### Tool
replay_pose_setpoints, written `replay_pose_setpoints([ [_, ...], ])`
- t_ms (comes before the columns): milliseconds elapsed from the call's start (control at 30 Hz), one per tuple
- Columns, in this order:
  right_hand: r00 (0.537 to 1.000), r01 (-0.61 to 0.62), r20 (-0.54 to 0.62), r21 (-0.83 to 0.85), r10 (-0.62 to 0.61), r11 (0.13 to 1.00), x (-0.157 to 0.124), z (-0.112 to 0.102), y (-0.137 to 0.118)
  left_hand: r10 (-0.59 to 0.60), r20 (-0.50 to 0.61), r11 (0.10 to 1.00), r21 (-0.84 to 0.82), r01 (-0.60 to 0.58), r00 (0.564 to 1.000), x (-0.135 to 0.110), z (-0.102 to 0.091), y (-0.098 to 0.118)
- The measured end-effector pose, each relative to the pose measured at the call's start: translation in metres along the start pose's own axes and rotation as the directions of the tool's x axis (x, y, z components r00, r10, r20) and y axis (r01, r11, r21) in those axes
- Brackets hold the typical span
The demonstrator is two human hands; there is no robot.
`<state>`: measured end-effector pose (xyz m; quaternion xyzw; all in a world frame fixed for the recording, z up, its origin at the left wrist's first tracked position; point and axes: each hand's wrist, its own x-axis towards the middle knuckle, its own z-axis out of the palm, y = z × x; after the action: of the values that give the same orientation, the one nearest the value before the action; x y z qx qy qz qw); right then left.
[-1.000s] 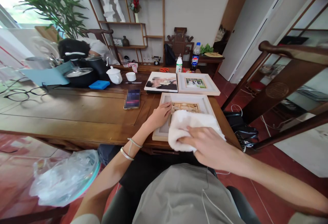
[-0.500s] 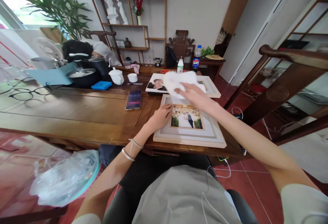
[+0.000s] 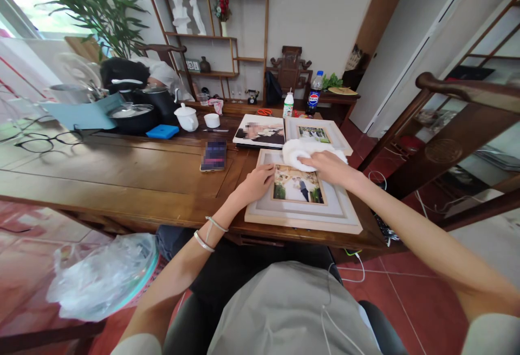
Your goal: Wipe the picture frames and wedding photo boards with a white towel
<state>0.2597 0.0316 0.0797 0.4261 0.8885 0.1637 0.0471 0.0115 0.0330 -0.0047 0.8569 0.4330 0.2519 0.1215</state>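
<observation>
A pale wooden picture frame point(image 3: 303, 211) with a photo of two people lies flat at the near right edge of the wooden table point(image 3: 122, 176). My left hand point(image 3: 257, 180) rests on the frame's left border, fingers laid flat. My right hand point(image 3: 331, 166) presses a white cloth point(image 3: 303, 152) onto the frame's far edge, fingers closed on the cloth.
Two more framed pictures point(image 3: 260, 131) point(image 3: 317, 134) lie behind the near frame. A phone point(image 3: 214, 155) sits to its left. Teapot point(image 3: 187, 118), black pots, a blue box and glasses point(image 3: 40, 141) fill the table's left. Bottles point(image 3: 313, 94) stand at the back. A plastic bag point(image 3: 101, 276) lies low left.
My right hand carried the cloth from the frame's near part up beyond its far edge, then back down onto the far edge. My left hand stayed on the left border.
</observation>
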Motion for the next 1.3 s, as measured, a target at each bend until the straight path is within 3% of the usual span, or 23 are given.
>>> replay_pose_setpoints([
  [100,0.994,-0.106,0.035,-0.060,0.108,0.993,-0.023,-0.003,0.009,0.004,-0.002,1.000,-0.006,-0.004,1.000,0.000,0.001,-0.001],
  [200,0.987,-0.151,0.038,-0.095,0.155,0.984,-0.040,-0.008,0.000,0.002,-0.009,1.000,-0.006,-0.002,1.000,-0.001,0.001,0.000],
  [433,0.997,0.064,0.043,0.120,-0.070,0.991,-0.077,-0.047,-0.082,0.010,-0.007,1.000,-0.008,-0.010,1.000,-0.002,0.000,0.002],
  [567,0.997,0.077,0.000,0.211,-0.079,0.975,-0.089,-0.054,-0.109,0.003,-0.007,1.000,0.001,-0.003,1.000,-0.002,0.000,0.002],
  [667,0.998,0.018,-0.061,0.188,-0.007,0.982,-0.083,-0.034,-0.098,0.009,-0.009,1.000,0.003,-0.009,1.000,-0.002,0.000,0.002],
  [800,0.982,-0.119,-0.138,0.081,0.130,0.990,-0.064,0.000,-0.051,0.015,-0.010,1.000,-0.006,-0.015,1.000,-0.003,0.000,0.004],
  [967,0.939,-0.284,-0.197,0.009,0.281,0.959,-0.039,0.018,-0.008,0.027,-0.035,1.000,-0.009,-0.027,0.999,-0.004,0.001,0.004],
  [1133,0.969,-0.224,-0.110,0.000,0.222,0.975,-0.041,0.006,-0.030,0.019,-0.047,1.000,0.001,-0.019,0.999,-0.005,0.001,0.005],
  [1300,0.998,-0.056,0.011,0.231,0.055,0.971,-0.078,-0.042,-0.084,0.021,-0.041,1.000,0.001,-0.021,0.999,-0.005,0.001,0.006],
])
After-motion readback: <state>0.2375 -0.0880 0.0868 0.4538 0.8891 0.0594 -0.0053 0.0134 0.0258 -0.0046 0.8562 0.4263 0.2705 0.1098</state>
